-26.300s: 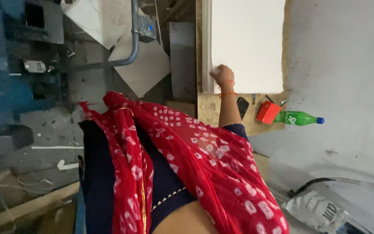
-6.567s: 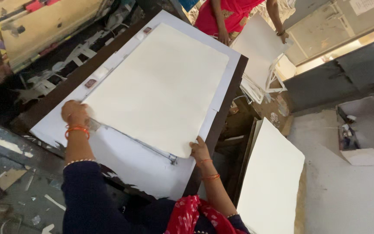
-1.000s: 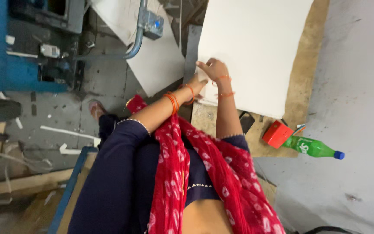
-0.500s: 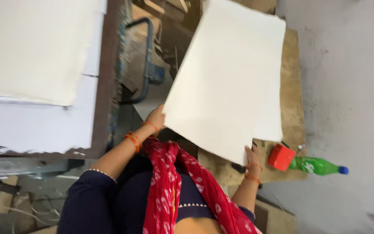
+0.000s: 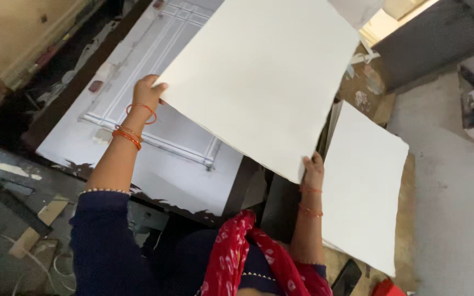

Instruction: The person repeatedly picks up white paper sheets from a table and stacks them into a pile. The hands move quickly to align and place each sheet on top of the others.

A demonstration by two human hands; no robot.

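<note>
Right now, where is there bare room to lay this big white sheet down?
The pale bed with its rectangular frame lies bare between left hand and right hand. The sheet stack is full; scraps crowd beyond it.

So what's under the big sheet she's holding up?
Under the sheet, held by left hand and right hand, a pale bed with a lined frame shows. Its far part is covered.
</note>
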